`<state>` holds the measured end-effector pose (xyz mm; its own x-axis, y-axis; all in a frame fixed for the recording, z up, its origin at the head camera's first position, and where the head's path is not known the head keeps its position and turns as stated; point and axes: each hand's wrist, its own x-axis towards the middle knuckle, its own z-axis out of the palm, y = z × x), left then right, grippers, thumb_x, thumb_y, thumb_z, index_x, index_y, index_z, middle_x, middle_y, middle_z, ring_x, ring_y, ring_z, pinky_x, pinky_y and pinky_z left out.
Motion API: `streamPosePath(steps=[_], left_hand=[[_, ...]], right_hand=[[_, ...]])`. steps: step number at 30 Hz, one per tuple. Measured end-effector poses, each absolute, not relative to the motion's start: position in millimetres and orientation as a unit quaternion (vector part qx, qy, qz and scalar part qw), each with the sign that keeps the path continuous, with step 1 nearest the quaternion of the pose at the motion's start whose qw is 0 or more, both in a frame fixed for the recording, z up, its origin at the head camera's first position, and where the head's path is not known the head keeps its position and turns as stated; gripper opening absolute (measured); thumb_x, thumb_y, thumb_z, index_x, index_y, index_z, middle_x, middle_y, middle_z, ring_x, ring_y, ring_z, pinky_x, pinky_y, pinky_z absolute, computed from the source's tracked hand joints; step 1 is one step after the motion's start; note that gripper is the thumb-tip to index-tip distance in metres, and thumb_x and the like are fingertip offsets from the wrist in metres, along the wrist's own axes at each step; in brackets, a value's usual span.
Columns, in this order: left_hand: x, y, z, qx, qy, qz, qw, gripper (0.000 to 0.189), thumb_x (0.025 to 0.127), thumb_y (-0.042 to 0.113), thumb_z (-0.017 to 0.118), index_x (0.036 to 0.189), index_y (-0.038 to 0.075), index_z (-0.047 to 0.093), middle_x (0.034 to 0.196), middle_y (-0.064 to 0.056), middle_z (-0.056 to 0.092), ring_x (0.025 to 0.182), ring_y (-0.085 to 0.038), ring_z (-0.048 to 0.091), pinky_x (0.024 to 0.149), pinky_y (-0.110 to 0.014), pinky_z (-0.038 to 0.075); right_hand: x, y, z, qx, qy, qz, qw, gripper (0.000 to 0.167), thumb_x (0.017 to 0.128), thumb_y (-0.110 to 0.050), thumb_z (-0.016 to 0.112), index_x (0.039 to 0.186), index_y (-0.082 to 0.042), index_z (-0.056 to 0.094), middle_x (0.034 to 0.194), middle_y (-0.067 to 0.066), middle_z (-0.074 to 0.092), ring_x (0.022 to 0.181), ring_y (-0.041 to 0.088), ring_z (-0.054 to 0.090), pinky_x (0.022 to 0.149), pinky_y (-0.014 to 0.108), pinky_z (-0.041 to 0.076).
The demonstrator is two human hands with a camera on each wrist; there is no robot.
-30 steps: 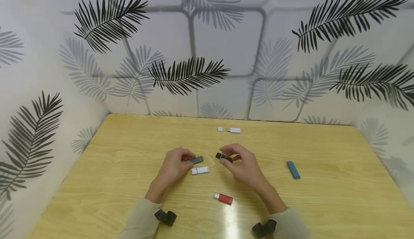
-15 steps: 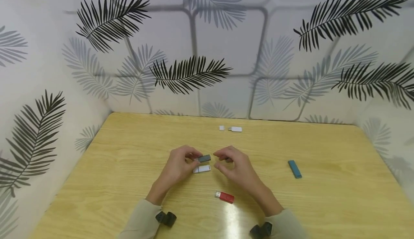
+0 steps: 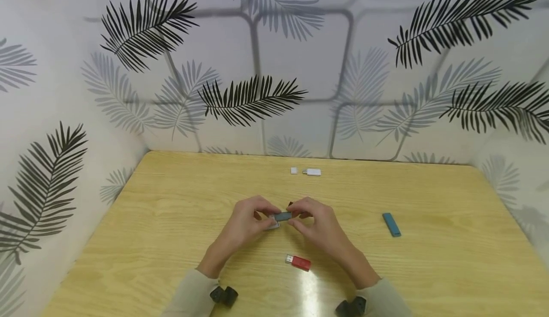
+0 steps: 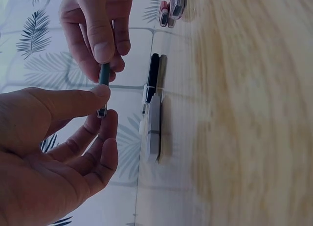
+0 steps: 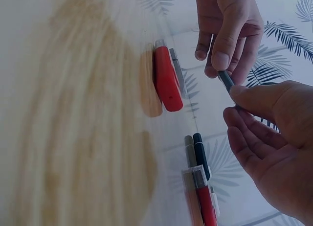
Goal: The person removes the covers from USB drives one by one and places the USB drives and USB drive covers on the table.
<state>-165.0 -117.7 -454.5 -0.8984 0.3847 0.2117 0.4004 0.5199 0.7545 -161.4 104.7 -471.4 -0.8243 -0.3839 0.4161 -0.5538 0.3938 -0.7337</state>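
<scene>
usb stick [image 3: 282, 216], slim and grey, is now pinched by curled left hand [image 3: 249, 218] and curled right hand [image 3: 318, 216], earlier by the left alone; tabletop [image 3: 180, 188] beneath shows wood grain.

A small indoor corner is showing here, its exact kind remaining uncertain; a broad, yellow, wood-grained tabletop [image 3: 171, 178] is standing against a white-and-grey back wall [image 3: 300, 55], which is bearing printed black and grey palm fronds [image 3: 253, 103] and dark, rounded grid lines; a similarly leaf-patterned, whitish left side wall [image 3: 25, 112] is flanking it; a glossy white light reflection [image 3: 307, 295] is shining on the wood; home, office or studio, the views are leaving that open.
</scene>
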Motion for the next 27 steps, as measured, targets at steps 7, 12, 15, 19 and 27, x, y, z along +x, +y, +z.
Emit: streamPosePath(steps=[7, 12, 15, 19, 27], left_hand=[[-163, -109, -456, -0.246, -0.863, -0.441, 0.009, 0.017, 0.087, 0.000, 0.081, 0.102, 0.008, 0.080, 0.098, -0.001, 0.071, 0.089, -0.016, 0.068, 0.073, -0.031, 0.057], [-162, -103, -459, -0.247, -0.860, -0.447, 0.015, 0.017, 0.089, 0.000, 0.079, 0.104, 0.008, 0.078, 0.098, -0.002, 0.070, 0.087, -0.016, 0.068, 0.071, -0.029, 0.057], [-160, -99, -460, -0.240, -0.859, -0.453, 0.017, 0.017, 0.089, 0.001, 0.079, 0.105, 0.008, 0.078, 0.099, -0.001, 0.070, 0.087, -0.015, 0.068, 0.071, -0.026, 0.057], [-158, -95, -460, -0.227, -0.854, -0.466, 0.034, 0.016, 0.089, 0.002, 0.080, 0.104, 0.008, 0.077, 0.097, 0.000, 0.071, 0.085, -0.013, 0.067, 0.071, -0.026, 0.057], [-155, -91, -457, -0.211, -0.837, -0.501, 0.061, 0.017, 0.088, 0.001, 0.080, 0.104, 0.007, 0.077, 0.094, 0.001, 0.073, 0.080, -0.011, 0.067, 0.072, -0.029, 0.058]], right_hand=[[-163, 116, -467, 0.284, -0.841, 0.458, 0.044, 0.019, 0.087, 0.000, 0.081, 0.104, -0.004, 0.075, 0.100, 0.002, 0.073, 0.086, 0.013, 0.071, 0.081, 0.030, 0.059], [-166, 125, -463, 0.293, -0.845, 0.446, 0.038, 0.018, 0.087, 0.000, 0.081, 0.103, -0.005, 0.075, 0.099, 0.002, 0.074, 0.085, 0.013, 0.071, 0.080, 0.030, 0.060], [-167, 129, -461, 0.303, -0.843, 0.443, 0.038, 0.017, 0.088, 0.000, 0.080, 0.103, -0.004, 0.074, 0.099, 0.003, 0.074, 0.085, 0.013, 0.071, 0.079, 0.032, 0.060], [-167, 132, -459, 0.305, -0.842, 0.442, 0.044, 0.018, 0.088, 0.000, 0.080, 0.103, -0.006, 0.074, 0.099, 0.001, 0.073, 0.085, 0.012, 0.070, 0.079, 0.035, 0.060], [-168, 135, -454, 0.307, -0.841, 0.442, 0.062, 0.020, 0.087, -0.001, 0.082, 0.104, -0.007, 0.073, 0.099, -0.001, 0.072, 0.085, 0.009, 0.069, 0.079, 0.036, 0.061]])
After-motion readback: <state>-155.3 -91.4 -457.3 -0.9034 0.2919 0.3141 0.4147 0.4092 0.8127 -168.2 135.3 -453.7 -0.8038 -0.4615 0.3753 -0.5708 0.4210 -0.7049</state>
